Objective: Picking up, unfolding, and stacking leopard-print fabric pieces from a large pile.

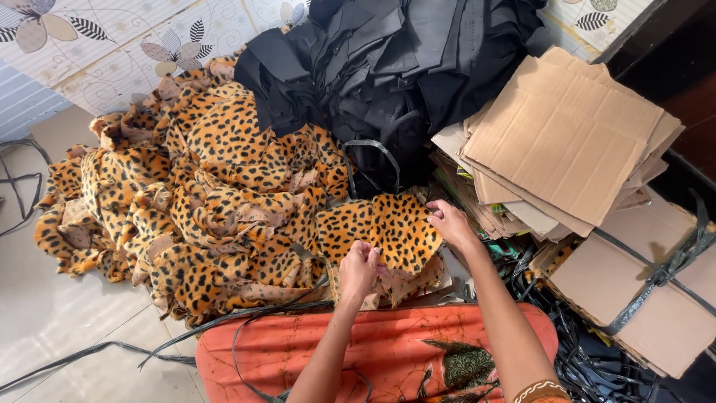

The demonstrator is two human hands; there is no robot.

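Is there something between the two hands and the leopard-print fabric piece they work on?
Nothing visible. The left hand pinches the lower edge of the leopard-print piece, and the right hand holds its right edge. Both touch it directly.

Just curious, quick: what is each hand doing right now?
Left hand: closed on the leopard-print fabric piece.
Right hand: pinching the same piece's edge.

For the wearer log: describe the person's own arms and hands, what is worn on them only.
Both forearms are bare, with no sleeves in view. The left hand wears no glove, and no ring or watch shows on it. The right hand is also ungloved. Near the frame's bottom edge, the right arm carries a patterned band, orange with pale scalloped trim; bracelet or cuff, I cannot tell.
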